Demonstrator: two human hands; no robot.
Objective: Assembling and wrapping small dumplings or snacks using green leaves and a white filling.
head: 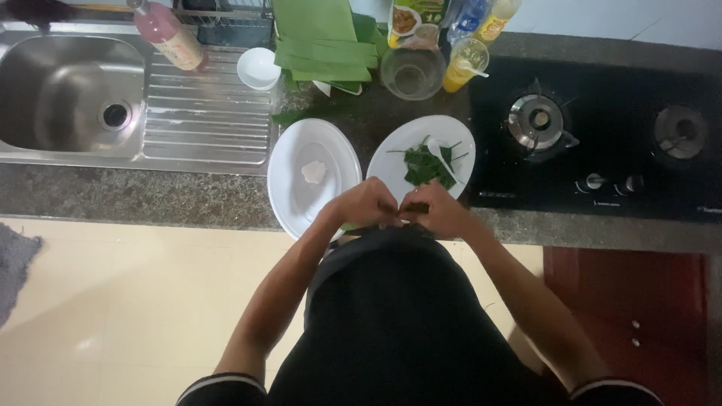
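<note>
My left hand (366, 203) and my right hand (436, 207) meet at the counter's front edge, fingers pinched together around something small and green that is mostly hidden. Just beyond them lies a white plate (391, 162) holding green leaf pieces (425, 167) and a white spoon (440, 156). To its left is a white oval plate (289, 177) with a small pale lump (313, 172) on it.
A steel sink (68, 94) and drainboard (207, 113) are at the left, with a pink bottle (169, 34) and white bowl (259, 68). Folded banana leaves (323, 41), a glass bowl (412, 74) and a yellow cup (464, 64) stand behind. A black gas hob (602, 135) is at the right.
</note>
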